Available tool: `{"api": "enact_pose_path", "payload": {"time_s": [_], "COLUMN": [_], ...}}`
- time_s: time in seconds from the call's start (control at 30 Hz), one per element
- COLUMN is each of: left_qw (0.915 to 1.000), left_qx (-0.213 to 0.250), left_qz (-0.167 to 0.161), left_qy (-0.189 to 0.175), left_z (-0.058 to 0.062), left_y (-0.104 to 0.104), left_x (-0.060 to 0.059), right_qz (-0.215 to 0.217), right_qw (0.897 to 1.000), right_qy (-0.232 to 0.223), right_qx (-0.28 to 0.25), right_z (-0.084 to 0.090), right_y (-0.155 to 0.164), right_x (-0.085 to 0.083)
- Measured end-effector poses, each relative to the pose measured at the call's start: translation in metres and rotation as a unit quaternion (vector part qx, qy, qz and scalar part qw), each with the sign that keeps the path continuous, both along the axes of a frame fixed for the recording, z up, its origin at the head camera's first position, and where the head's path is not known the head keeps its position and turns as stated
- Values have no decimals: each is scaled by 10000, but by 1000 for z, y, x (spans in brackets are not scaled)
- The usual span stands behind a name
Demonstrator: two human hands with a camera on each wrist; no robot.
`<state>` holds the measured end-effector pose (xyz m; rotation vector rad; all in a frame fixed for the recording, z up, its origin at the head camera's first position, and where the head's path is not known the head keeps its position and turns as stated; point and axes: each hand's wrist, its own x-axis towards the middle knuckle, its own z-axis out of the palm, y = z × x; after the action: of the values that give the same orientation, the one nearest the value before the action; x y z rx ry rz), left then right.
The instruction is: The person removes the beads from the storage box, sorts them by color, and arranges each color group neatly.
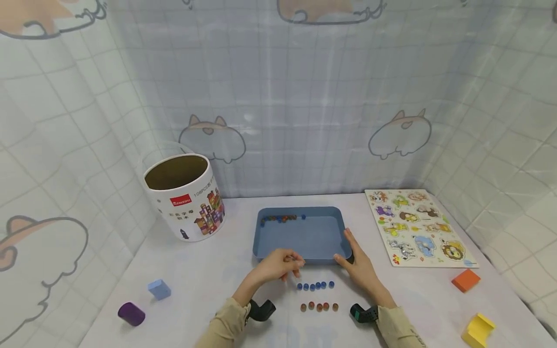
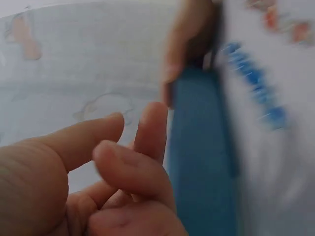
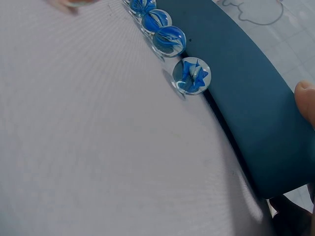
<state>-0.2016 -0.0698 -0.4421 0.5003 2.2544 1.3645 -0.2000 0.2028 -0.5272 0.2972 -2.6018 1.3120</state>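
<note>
A shallow blue-grey tray (image 1: 304, 237) lies on the table with several blue and brown marbles (image 1: 278, 218) along its far side. My right hand (image 1: 360, 266) grips its near right corner, thumb at the near rim and fingers along the right side. By the near rim, my left hand (image 1: 280, 264) hovers with fingers loosely bent; in the left wrist view its thumb and fingers stand apart, nothing visible between them. Before the tray lies a row of blue-swirled glass marbles (image 3: 193, 76). Nearer still is a row of reddish-brown marbles (image 1: 319, 307).
A white block bucket (image 1: 187, 198) stands at the back left. An animal puzzle board (image 1: 419, 229) lies at the right, with an orange block (image 1: 465, 281) and a yellow block (image 1: 477, 331) nearer. Light-blue (image 1: 159, 289) and purple blocks (image 1: 131, 314) are at the left.
</note>
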Motion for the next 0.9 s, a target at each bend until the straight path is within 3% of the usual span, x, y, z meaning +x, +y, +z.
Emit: {"api": "enact_pose_path", "payload": {"time_s": [0.17, 0.33, 0.47, 0.67, 0.9], "left_qw": [9988, 9943, 9893, 9825, 9762], "left_qx": [270, 367, 321, 370, 176], "left_qz": [411, 1002, 1415, 1772, 2080], "left_qy": [-77, -15, -145, -432, -586], "left_z": [16, 15, 9, -4, -13], "left_y": [6, 18, 28, 37, 49], "left_x": [-37, -77, -102, -124, -136], "right_qz": [-1, -6, 1, 21, -22], "right_qw": [10000, 10000, 10000, 9999, 10000], "right_qy": [-58, -85, -48, -16, 15], "right_qx": [-18, -36, -76, -107, -86], "right_z": [0, -1, -2, -3, -1], "right_y": [2, 1, 0, -2, 0], "right_x": [0, 0, -1, -2, -3]}}
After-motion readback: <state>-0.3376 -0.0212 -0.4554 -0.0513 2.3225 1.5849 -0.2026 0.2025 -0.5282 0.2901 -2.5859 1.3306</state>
